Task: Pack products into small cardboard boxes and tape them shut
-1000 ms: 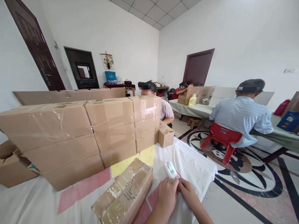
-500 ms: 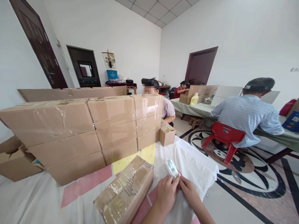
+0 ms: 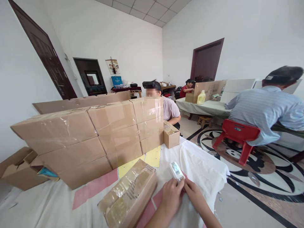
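Both of my hands meet at the bottom centre over the cloth-covered table (image 3: 204,167). My left hand (image 3: 171,197) and my right hand (image 3: 194,195) pinch the near end of a small white device (image 3: 176,171) with a little screen, which tilts up and away from me. Fingers of both hands are closed on it. Just left of my left hand lies a taped cardboard box (image 3: 129,193), turned at an angle.
A wall of stacked, taped cartons (image 3: 95,136) crosses the table ahead, with a small box (image 3: 171,134) at its right end and an open carton (image 3: 16,167) at far left. A person sits behind the cartons; another in a striped shirt sits on a red chair (image 3: 238,137) at right.
My hands keep hold of the white device. The camera has turned slightly, so the cartons and the people have shifted right in the view.
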`<state>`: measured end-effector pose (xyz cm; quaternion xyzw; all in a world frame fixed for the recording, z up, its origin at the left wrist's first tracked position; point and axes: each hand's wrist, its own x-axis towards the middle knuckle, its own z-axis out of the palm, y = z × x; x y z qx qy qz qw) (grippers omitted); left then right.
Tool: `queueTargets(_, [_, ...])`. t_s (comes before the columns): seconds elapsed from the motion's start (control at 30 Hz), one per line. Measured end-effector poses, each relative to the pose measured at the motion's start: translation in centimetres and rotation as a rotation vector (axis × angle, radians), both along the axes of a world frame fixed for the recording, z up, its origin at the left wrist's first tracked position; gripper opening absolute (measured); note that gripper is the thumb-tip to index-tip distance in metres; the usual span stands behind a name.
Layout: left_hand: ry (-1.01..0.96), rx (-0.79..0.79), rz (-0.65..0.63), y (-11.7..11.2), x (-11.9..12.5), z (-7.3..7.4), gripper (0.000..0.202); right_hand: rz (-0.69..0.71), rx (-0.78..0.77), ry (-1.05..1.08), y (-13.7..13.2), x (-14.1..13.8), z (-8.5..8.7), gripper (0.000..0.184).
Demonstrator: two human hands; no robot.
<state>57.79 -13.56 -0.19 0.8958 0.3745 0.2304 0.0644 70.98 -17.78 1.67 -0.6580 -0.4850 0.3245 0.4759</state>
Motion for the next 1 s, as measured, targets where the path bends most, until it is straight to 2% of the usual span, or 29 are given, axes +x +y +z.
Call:
queueTargets(0.17, [-0.017,-0.132,0.049,-0.1,-0.1,0.8,0.062,-0.023,0.004,-0.038,0.3,0.4,-2.2,0.033])
queueTargets(0.27, [-0.006,-0.190,0.076,-0.2,-0.1,1.3,0.058,-0.025,0.003,-0.075,0.7,0.6,-3.0,0.028])
queueTargets(0.43, [-0.033,-0.245,0.115,-0.3,0.1,2.1,0.050,0.001,-0.019,-0.132,1.0,0.9,-2.5,0.023])
queueTargets(0.73, [-0.013,-0.259,0.179,-0.9,0.2,2.6,0.051,0.035,0.028,-0.144,0.2,0.3,-2.4,0.020])
queueTargets(1.0, [-0.014,-0.230,0.162,-2.7,0.1,4.4,0.053,0.073,0.127,-0.050,-1.2,0.7,-1.3,0.021])
